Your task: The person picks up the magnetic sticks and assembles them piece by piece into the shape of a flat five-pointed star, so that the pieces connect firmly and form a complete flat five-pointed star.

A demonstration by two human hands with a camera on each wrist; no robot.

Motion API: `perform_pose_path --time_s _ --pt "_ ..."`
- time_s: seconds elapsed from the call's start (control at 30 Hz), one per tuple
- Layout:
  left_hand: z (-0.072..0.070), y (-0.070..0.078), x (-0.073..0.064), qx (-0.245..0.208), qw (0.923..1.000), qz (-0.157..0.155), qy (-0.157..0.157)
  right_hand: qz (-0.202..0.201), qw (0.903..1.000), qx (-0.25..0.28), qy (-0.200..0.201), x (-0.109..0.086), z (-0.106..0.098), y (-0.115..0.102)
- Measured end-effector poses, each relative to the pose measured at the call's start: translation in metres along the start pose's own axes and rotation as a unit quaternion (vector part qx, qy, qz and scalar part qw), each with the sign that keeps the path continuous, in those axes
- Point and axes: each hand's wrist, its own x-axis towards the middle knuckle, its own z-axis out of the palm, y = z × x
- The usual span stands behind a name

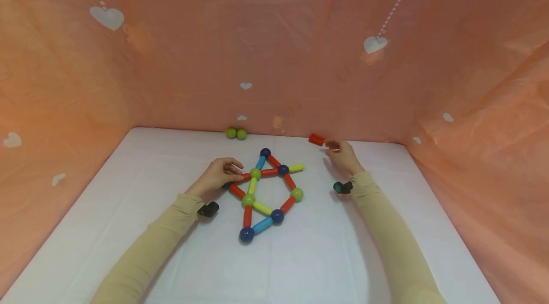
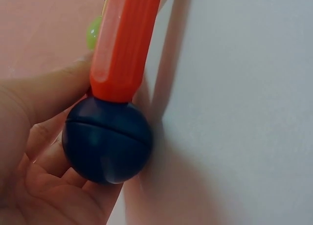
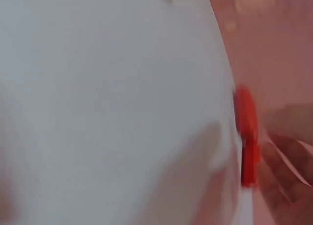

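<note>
In the left hand (image 1: 220, 173), thumb and fingers curled round it: a glossy dark-blue plastic ball (image 2: 107, 142), with a faceted red plastic stick (image 2: 124, 39) joined to it beside the thumb, at the left corner of a flat framework of coloured sticks and balls (image 1: 252, 186) on a white table (image 1: 334, 256). By the right hand (image 1: 340, 154), thumb and fingers apart and loosely bent: loose red plastic sticks (image 1: 316, 139) near the far edge, apparently 2.

Likely light, stiff and hardly fragile; smooth and perhaps slippery on the ball, surer on the facets. Best to take the loose sticks by the long sides near the middle, both ends free. Best to steady the framework at a ball; probably magnetic at the joints, so apt to swivel or part under a sideways pull.

Farther out, 2 green balls (image 1: 241, 134) side by side at the far edge.

Cannot tell contact between right fingertips and loose sticks, given the blur in the right wrist view. Partly hidden by the left hand in the head view: dark-blue ball and 1 adjoining stick. Cut off at the top of the left wrist view: the faceted stick's far end.
</note>
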Motion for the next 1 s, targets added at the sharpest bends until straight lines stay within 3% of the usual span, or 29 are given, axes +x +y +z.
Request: perform_pose_path --time_s 0.13,0.27,0.63,0.83,1.0 --pt "0.001 0.0 0.0 -0.006 1.0 0.0 -0.001 0.051 0.9963 0.039 0.057 0.007 -0.012 0.015" --pt "0.002 -0.001 0.0 -0.008 1.0 -0.003 -0.004 0.084 0.9918 0.07 0.066 0.011 -0.018 0.024" --pt "0.006 0.0 -0.001 0.009 1.0 -0.001 0.0 0.097 0.9929 0.049 0.048 0.021 -0.012 0.029" --pt "0.006 0.003 -0.002 -0.007 0.9998 -0.018 0.001 0.076 0.9915 -0.002 0.105 0.024 -0.005 0.029" --pt "0.004 0.003 -0.003 -0.005 0.9998 -0.02 0.006 0.058 0.9887 -0.01 0.138 0.023 -0.002 0.025"
